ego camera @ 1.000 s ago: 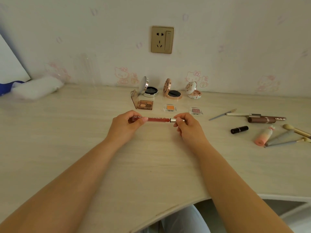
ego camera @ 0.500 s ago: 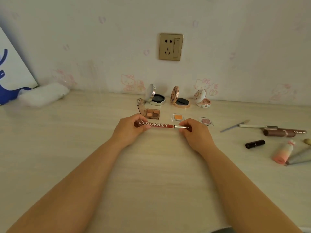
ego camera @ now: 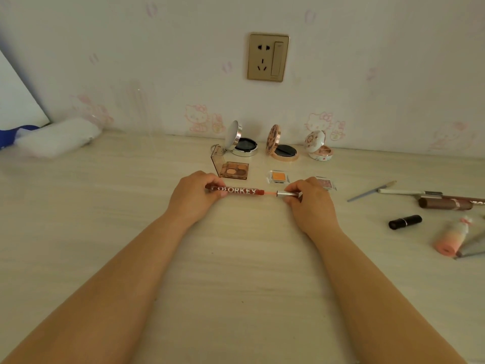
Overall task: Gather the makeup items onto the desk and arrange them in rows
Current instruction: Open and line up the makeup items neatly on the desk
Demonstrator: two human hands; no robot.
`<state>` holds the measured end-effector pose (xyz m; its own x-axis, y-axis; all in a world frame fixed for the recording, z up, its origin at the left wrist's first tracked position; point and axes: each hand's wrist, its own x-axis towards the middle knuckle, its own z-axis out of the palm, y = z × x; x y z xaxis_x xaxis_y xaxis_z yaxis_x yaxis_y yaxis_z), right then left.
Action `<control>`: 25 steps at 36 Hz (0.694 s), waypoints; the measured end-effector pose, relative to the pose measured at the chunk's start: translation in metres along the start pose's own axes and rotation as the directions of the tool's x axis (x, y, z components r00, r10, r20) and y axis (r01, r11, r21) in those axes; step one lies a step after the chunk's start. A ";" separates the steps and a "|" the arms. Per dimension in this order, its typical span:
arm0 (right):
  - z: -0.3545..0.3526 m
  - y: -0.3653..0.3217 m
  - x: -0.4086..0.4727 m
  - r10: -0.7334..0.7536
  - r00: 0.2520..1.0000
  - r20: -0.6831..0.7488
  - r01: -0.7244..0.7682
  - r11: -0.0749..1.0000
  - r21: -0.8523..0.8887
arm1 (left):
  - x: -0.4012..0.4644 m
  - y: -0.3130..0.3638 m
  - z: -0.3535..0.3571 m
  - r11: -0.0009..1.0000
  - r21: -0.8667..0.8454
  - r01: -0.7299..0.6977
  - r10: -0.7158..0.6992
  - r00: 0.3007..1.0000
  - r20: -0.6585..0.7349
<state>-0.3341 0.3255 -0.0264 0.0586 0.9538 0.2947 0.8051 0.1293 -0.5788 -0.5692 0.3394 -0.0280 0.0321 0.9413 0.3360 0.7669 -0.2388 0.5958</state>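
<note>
Just below the eyeshadow palette [ego camera: 234, 169], the left hand [ego camera: 195, 197] is gripping the lip gloss tube [ego camera: 234, 191] while the right hand [ego camera: 311, 203] is pinching its silver cap [ego camera: 288, 194].

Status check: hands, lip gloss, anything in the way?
Left hand grips the lip gloss tube. Right hand pinches its silver cap, pulled partly out, pink wand showing. Two rows set behind; desk ahead unobstructed.

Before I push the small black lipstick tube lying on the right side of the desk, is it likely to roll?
The black lipstick tube looks round and lies on its side, so a sideways push would probably roll it. The desk looks smooth and flat, so little would stop it. It seems rigid and probably light.
</note>
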 end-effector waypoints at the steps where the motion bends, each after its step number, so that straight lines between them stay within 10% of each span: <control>1: 0.000 0.000 0.000 0.003 1.000 -0.001 -0.003 1.000 -0.002 | 0.000 0.000 0.000 1.000 0.010 -0.002 0.002 1.000 0.002; 25: 0.001 0.000 0.000 0.003 1.000 0.013 -0.002 1.000 -0.031 | -0.001 0.003 0.000 0.998 0.053 0.015 -0.014 1.000 -0.012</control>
<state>-0.3348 0.3262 -0.0272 0.0531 0.9577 0.2829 0.8229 0.1185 -0.5556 -0.5668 0.3373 -0.0265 0.0133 0.9417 0.3362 0.8004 -0.2115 0.5608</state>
